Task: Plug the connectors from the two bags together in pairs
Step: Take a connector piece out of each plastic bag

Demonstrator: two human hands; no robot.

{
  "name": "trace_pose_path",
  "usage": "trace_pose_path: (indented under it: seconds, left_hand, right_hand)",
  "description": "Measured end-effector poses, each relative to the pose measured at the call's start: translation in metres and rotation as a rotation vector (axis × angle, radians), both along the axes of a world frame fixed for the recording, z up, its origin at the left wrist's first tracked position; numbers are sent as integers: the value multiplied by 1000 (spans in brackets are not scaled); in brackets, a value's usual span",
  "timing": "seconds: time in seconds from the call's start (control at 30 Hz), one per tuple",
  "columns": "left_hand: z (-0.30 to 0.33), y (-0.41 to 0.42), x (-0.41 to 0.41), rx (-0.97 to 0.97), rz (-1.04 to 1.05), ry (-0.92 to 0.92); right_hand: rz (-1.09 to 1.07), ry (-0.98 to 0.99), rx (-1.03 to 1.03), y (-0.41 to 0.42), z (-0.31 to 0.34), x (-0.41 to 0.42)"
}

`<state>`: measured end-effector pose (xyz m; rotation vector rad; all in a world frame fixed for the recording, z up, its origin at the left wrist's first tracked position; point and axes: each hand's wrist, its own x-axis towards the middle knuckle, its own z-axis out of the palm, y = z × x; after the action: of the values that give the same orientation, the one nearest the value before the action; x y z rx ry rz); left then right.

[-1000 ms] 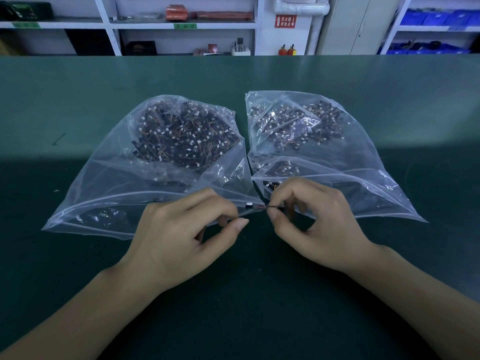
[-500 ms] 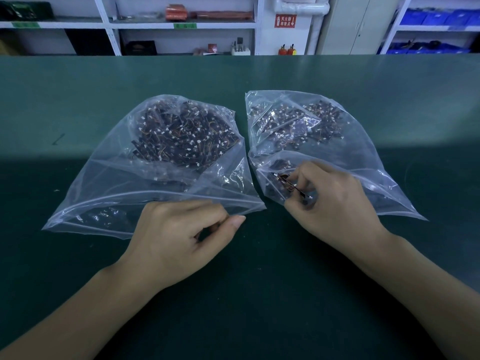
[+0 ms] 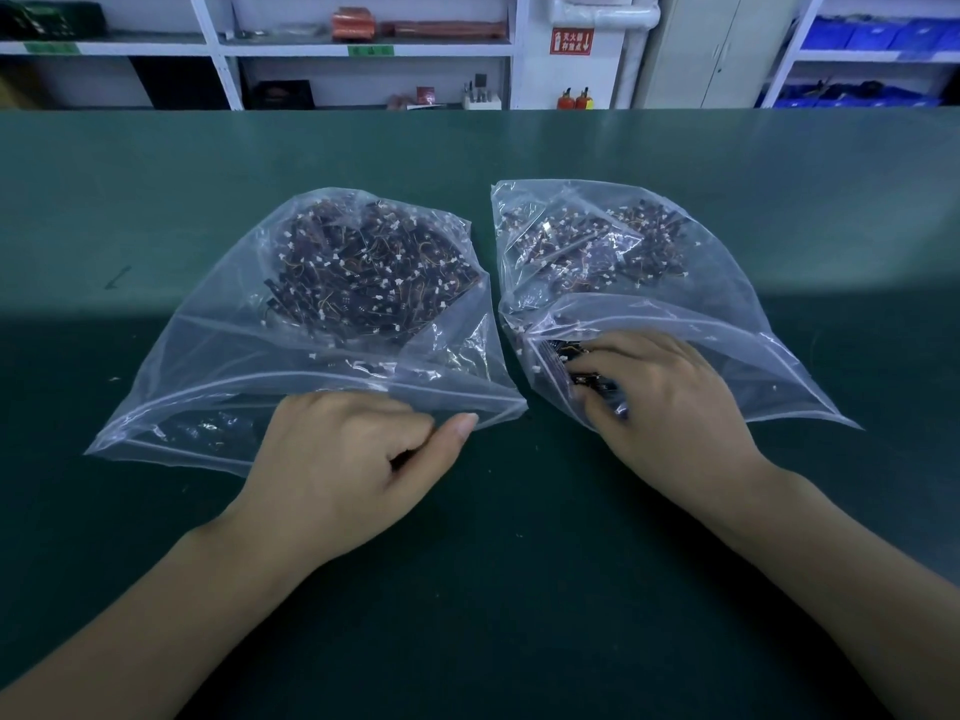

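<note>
From the head view, two clear plastic bags lie side by side on the green table, mouths toward the person, their near corners almost touching; the left bag sits at about eleven o'clock from the frame's centre and holds a dense heap of dark wired connectors with small white plugs, piled toward its far end; the right bag, at about one o'clock, holds a looser scatter of similar connectors at the back and a few more close to its opening; the left hand rests at the left bag's near edge, at roughly seven o'clock from that heap, fingers curled under and the thumb stretched toward three o'clock along the plastic rim, and whether anything sits in that fist I cannot tell; the right hand is reached into the right bag's mouth, knuckles up, fingers bent down and closed about some dark connector pieces at its nine o'clock side, blurred there; both forearms run in from the bottom corners.
</note>
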<state>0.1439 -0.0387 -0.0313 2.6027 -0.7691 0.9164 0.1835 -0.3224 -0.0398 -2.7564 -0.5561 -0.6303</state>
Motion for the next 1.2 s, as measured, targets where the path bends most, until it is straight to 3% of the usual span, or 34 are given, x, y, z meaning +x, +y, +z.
trace_pose_path:
  seconds: [0.27,0.47,0.63,0.87,1.03,1.2]
  left_hand:
    - [4,11,10,108,60,-101]
    - [2,12,12,212,215,133]
    - [2,14,13,146,319,232]
    - [-6,16,12,183,407,465]
    - [-3,18,14,198,390,513]
    - [0,18,13,162,367,515]
  right_hand:
    - [-51,230,-56,4,-6,1]
    - [5,149,86,7,-2,3]
    - [52,207,195,7,-4,3]
    - [95,188,196,9,-5,-2]
    - [122,199,120,9,-4,-2]
    - [69,123,202,10,-2,-5]
